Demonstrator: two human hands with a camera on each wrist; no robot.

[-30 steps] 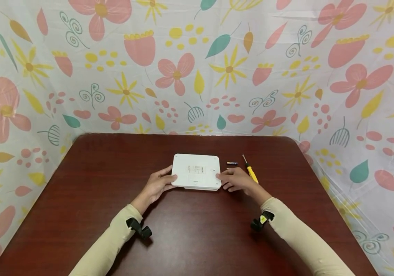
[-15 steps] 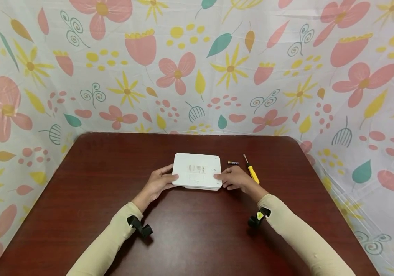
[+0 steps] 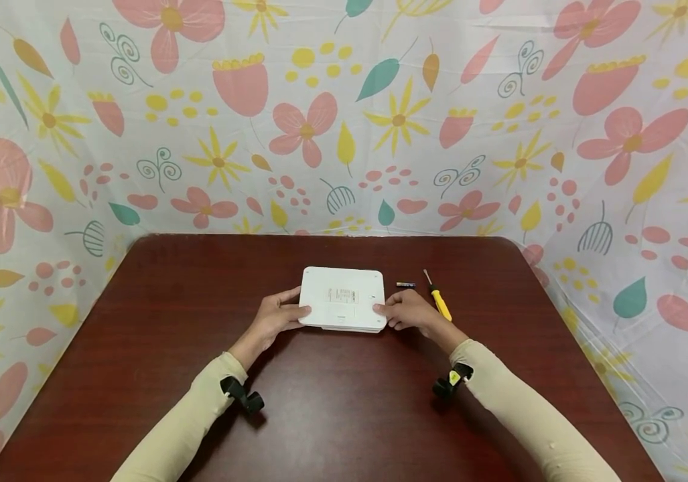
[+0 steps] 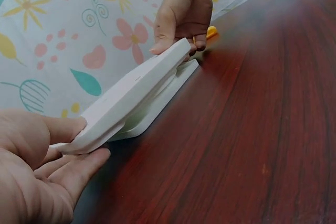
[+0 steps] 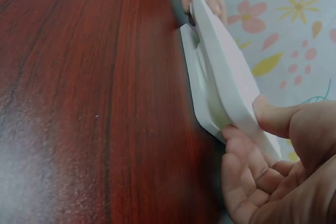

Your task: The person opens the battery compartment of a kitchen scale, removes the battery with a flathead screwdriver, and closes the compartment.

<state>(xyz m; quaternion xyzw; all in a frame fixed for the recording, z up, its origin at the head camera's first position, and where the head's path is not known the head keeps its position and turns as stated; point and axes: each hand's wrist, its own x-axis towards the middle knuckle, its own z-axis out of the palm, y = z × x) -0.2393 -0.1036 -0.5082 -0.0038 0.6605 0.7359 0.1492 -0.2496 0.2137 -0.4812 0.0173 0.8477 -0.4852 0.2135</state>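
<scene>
A white kitchen scale (image 3: 344,284) lies upside down near the middle of the table, its underside with a printed label and a battery cover facing up. Its platform (image 5: 193,72) sits below, close to the tabletop. My left hand (image 3: 271,318) grips the scale's left edge, thumb on top; in the left wrist view, fingers (image 4: 79,169) reach beneath the body. At the right edge, my right hand (image 3: 410,311) pinches the scale, thumb on top. Its curled fingers (image 5: 247,163) touch below the body in the right wrist view.
A small battery (image 3: 406,284) lies just right of the scale. Beyond it rests a screwdriver (image 3: 437,298) with a yellow and black handle. The dark red table (image 3: 344,415) ends at the back against a flower-print curtain (image 3: 344,134).
My right hand has shifted slightly, its fingers drawing in and the thumb sliding a little left on the scale. The left hand and the scale have hardly moved.
</scene>
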